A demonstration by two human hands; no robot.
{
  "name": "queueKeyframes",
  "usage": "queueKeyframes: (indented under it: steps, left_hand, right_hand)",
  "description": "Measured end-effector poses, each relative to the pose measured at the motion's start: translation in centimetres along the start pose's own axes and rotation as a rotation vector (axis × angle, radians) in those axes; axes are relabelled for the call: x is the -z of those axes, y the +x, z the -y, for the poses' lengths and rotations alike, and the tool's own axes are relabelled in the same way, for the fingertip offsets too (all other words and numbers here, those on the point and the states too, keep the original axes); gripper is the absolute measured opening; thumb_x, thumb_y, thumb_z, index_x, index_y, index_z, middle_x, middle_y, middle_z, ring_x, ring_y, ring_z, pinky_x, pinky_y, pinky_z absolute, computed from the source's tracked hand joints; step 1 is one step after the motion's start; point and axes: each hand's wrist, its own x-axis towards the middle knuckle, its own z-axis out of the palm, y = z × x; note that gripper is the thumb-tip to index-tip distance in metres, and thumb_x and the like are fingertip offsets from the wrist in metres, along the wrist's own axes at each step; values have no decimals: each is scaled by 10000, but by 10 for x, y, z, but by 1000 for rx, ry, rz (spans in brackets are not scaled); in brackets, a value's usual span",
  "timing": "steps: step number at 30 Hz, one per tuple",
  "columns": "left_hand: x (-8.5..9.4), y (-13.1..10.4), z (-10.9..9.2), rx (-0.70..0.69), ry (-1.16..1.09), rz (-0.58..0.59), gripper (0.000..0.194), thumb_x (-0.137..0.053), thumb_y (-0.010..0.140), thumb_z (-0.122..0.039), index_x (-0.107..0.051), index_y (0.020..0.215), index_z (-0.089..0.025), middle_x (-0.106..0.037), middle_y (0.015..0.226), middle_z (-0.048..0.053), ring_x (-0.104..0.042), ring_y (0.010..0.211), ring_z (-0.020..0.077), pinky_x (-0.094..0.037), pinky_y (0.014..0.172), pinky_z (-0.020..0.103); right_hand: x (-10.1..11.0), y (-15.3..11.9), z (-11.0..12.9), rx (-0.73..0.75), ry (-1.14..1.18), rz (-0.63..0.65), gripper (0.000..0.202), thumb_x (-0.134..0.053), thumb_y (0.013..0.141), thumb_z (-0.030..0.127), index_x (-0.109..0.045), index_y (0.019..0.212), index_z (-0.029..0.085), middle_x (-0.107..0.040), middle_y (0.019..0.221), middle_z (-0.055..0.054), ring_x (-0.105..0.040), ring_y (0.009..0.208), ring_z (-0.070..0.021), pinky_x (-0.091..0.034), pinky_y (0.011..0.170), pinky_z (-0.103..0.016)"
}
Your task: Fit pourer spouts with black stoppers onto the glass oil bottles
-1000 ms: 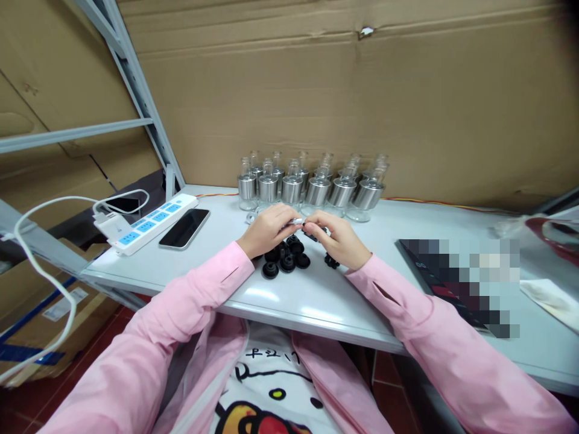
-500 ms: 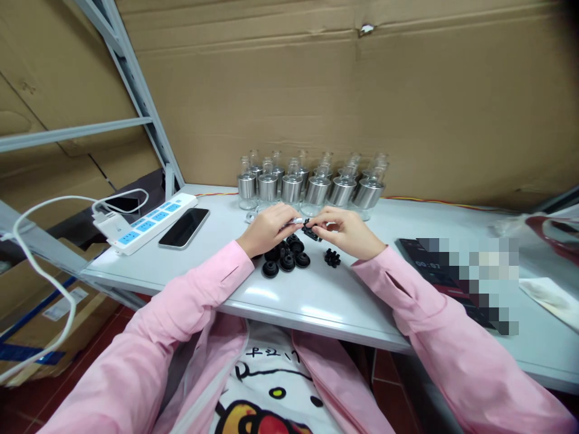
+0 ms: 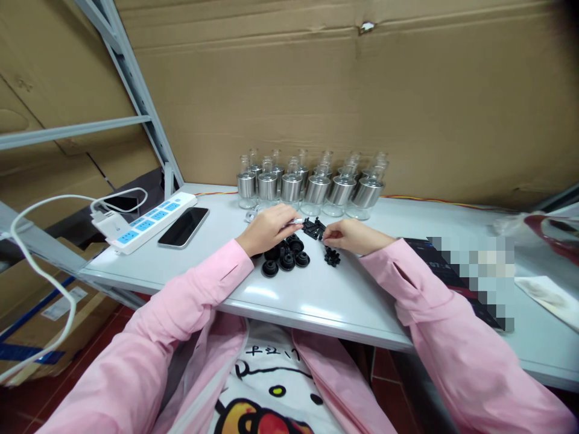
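My left hand (image 3: 270,228) is closed on a small white piece (image 3: 295,222), which pokes out between thumb and fingertips. Beneath and beside it lie several round black caps (image 3: 286,260) in a cluster. My right hand (image 3: 346,235) has its thumb and fingers pinched together, just right of a pile of thin black parts (image 3: 313,228); whatever is between the fingertips is too small to name. Directly below those fingertips sits a group of small black toothed pieces (image 3: 332,257).
Two rows of glass bottles with metal bands (image 3: 318,188) stand behind my hands. A white power strip (image 3: 156,222) and a phone (image 3: 184,228) lie at the left. A partly blurred dark device (image 3: 446,265) is under my right forearm. Cardboard (image 3: 289,78) rises behind.
My right hand has moved right and slightly down, away from my left hand, uncovering the thin black parts. My left hand has stayed in place with the white piece.
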Motion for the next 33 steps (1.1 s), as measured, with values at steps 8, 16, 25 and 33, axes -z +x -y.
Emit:
queueKeyframes:
  steps: [8, 16, 25, 33]
  left_hand:
    - [0, -1, 1, 4, 6, 39, 259, -399, 933, -338, -554, 886, -136, -571, 775, 41, -501, 735, 144, -407, 691, 250]
    - [-2, -1, 2, 4, -4, 55, 233, -417, 927, -318, -557, 896, -134, -585, 802, 48, -511, 752, 147, -414, 704, 253]
    - [-2, -1, 3, 5, -7, 54, 216, -432, 920, -311, -558, 887, -139, -586, 791, 43, -528, 754, 149, -428, 705, 257]
    - [-1, -2, 0, 39, -146, -71, 164, -461, 910, -290, -540, 940, -150, -574, 998, 80, -569, 925, 145, -462, 818, 267]
  right_hand:
    - [1, 0, 3, -54, -44, 29, 257, -470, 789, 275, -670, 696, 142, -661, 603, -36, -542, 546, -120, -416, 587, -244]
    - [3, -4, 11, -155, 65, 111, 262, -490, 799, 304, -620, 631, 151, -635, 531, -31, -572, 483, -125, -454, 590, -253]
    - [2, -3, 7, -65, 66, 69, 238, -534, 773, 368, -627, 663, 179, -644, 517, -16, -568, 492, -134, -431, 562, -263]
    - [3, -3, 6, -53, 54, 79, 303, -493, 773, 397, -622, 630, 164, -639, 567, -28, -541, 533, -139, -415, 596, -278]
